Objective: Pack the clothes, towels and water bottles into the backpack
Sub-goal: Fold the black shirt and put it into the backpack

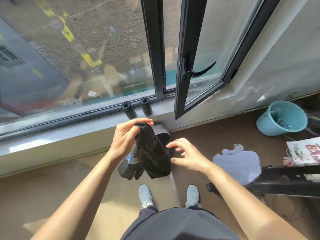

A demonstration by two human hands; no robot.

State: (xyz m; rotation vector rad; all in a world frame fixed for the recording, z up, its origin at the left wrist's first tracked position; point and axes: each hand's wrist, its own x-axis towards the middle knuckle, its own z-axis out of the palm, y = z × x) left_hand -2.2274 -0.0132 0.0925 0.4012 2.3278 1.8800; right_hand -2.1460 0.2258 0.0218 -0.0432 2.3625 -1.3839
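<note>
The left hand (124, 135) pinches a black garment (152, 153) by its top edge between thumb and curled fingers, and the cloth hangs down in front of the person. The right hand (187, 156) holds nothing, its fingers spread wide just beside the garment's right edge. Behind the cloth, a dark bag (162, 133), apparently the backpack, stands on the floor (216, 132) against the wall, mostly hidden. 2 black water bottles (129, 110) (146, 106) stand upright side by side on the windowsill (69, 125), near its back edge at the glass. A pale lilac cloth (239, 163) lies to the right, with a blue bucket (284, 118) beyond it.
</note>
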